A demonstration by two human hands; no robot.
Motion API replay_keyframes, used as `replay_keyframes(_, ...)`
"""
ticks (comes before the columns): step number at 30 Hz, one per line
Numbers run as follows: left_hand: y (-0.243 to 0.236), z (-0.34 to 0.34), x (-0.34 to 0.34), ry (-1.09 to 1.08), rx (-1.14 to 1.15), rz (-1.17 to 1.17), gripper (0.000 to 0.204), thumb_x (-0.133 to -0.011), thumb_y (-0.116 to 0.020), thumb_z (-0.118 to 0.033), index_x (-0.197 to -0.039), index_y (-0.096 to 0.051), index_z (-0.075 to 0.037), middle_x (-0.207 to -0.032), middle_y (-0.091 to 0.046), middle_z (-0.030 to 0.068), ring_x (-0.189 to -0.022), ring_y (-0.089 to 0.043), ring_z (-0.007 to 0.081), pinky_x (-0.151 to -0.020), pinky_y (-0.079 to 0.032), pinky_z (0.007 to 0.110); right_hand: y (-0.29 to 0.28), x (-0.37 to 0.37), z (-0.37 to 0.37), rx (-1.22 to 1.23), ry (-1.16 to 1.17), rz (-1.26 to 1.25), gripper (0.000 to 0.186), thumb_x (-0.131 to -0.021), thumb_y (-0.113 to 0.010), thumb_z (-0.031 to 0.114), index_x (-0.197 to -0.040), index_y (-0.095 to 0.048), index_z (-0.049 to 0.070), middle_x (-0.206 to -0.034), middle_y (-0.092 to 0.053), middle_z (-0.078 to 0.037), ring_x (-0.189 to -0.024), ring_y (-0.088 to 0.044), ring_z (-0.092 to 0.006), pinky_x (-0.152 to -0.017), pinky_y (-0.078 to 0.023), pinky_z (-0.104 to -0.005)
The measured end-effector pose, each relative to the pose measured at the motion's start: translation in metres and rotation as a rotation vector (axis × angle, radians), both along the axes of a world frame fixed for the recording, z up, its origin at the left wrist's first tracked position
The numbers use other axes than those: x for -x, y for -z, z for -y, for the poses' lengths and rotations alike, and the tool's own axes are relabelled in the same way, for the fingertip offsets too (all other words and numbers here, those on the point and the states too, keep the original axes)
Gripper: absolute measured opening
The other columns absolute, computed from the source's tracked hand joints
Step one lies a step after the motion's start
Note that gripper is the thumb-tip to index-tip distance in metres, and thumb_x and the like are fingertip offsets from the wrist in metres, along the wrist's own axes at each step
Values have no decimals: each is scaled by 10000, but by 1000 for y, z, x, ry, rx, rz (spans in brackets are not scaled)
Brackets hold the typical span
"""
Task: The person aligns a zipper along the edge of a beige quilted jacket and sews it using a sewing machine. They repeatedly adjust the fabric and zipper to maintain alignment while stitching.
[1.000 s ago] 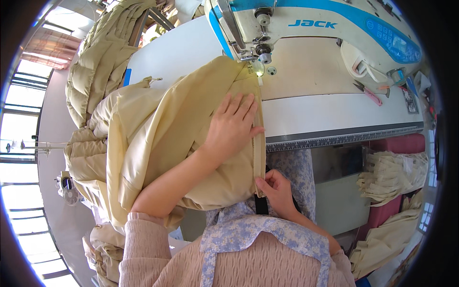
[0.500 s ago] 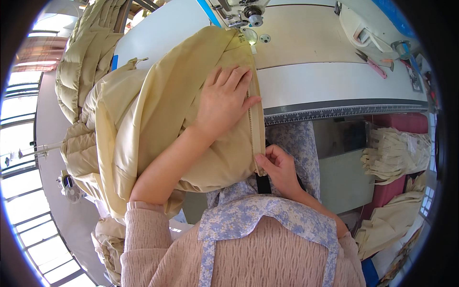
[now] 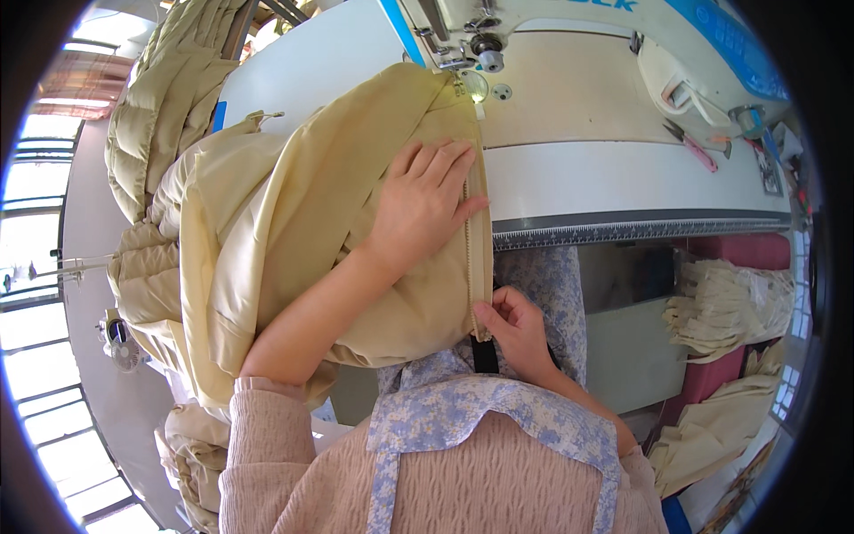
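Note:
A beige padded jacket (image 3: 294, 178) lies across the sewing table and hangs over its near edge. Along its right edge runs a zipper (image 3: 469, 258). My left hand (image 3: 418, 200) rests flat on the cloth beside the upper part of the zipper, fingers extended and thumb reaching over the zipper tape. Lower down, my right hand (image 3: 516, 329) pinches the zipper's near end between thumb and fingers. The far end of the zipper edge lies under the needle area of a sewing machine (image 3: 485, 49), where a small lamp shines.
Pink-handled snips (image 3: 692, 147) lie on the table at right. A ruler strip (image 3: 623, 230) runs along the table's near edge. Bundled beige pieces (image 3: 729, 307) and folded cloth (image 3: 721, 427) sit at lower right. More padded garments (image 3: 169, 107) hang at far left.
The whole view has shifted slightly, showing more of the machine at the top. Both hands keep their places on the jacket, and the cloth has barely moved.

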State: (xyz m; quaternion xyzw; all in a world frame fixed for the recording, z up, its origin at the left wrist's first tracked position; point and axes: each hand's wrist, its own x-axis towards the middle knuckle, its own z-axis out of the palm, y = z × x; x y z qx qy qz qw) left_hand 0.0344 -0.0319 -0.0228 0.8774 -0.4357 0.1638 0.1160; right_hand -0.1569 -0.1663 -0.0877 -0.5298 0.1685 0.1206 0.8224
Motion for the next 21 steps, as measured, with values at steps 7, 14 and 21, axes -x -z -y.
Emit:
replay_keyframes(7, 7, 0, -1, 16, 72, 14, 545, -812, -789, -343, -1223, -660, -9, -1276, -620, 75, -1239, -558, 266, -1090, -425, 456, 2, 1, 2, 5, -16, -24, 203, -1021, -695, 192, -948, -608, 23, -838, -669, -1, -747, -579, -37, -665, -466, -215)
replay_keyframes(14, 7, 0, 1, -21, 73, -20, 521, -880, -751, -344, -1282, -657, -27, -1334, -624, 72, -1261, -565, 269, -1071, -434, 458, 4, 1, 2, -60, -1, -23, 197, -1018, -696, 182, -948, -612, 18, -858, -681, -18, -775, -617, -57, -688, -507, -241)
replay_keyframes(21, 8, 0, 2, -53, 29, -17, 545, -873, -752, -356, -1290, -651, -21, -1373, -595, 79, -1281, -549, 266, -1048, -435, 467, -54, -38, 39, 796, -209, 400, 142, -957, -731, 120, -1009, -651, 13, -848, -661, -97, -703, -670, -167, -670, -544, -289)
